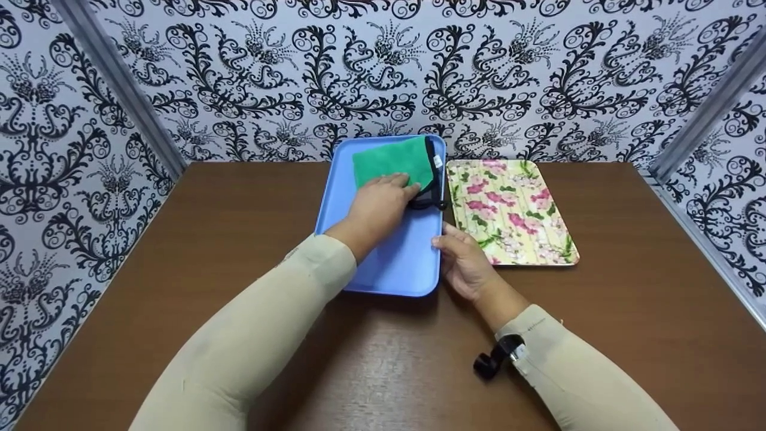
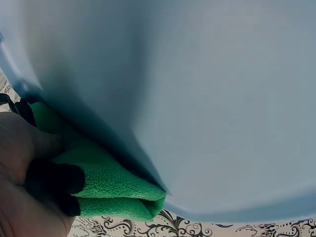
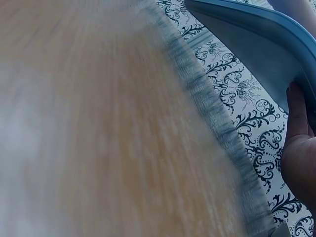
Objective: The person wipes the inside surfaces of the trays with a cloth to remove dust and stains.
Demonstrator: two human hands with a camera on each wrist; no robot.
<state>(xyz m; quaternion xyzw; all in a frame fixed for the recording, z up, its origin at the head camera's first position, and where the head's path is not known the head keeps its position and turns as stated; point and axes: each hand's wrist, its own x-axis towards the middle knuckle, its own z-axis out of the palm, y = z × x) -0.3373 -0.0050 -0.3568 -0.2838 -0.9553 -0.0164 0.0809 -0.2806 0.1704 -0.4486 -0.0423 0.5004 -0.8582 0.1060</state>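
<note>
A blue tray [image 1: 392, 263] is tilted up off the table, its underside showing in the right wrist view. My right hand [image 1: 467, 263] grips its right edge, thumb over the rim and fingers beneath. On the tray's far part lies a folded green cloth [image 1: 389, 158] with black edging and a small white tag. My left hand [image 1: 380, 203] holds this cloth against the tray surface, fingers spread over its near part. In the left wrist view the fluffy green cloth [image 2: 113, 182] bunches beside the thumb, close along the tray's wall.
To the right, a floral tray [image 1: 508, 209] in yellow and pink lies flat on the brown table [image 1: 239, 239]. A patterned black-and-white wall [image 1: 389, 78] stands behind the table and along both sides. A black device [image 1: 494, 359] is strapped to my right wrist.
</note>
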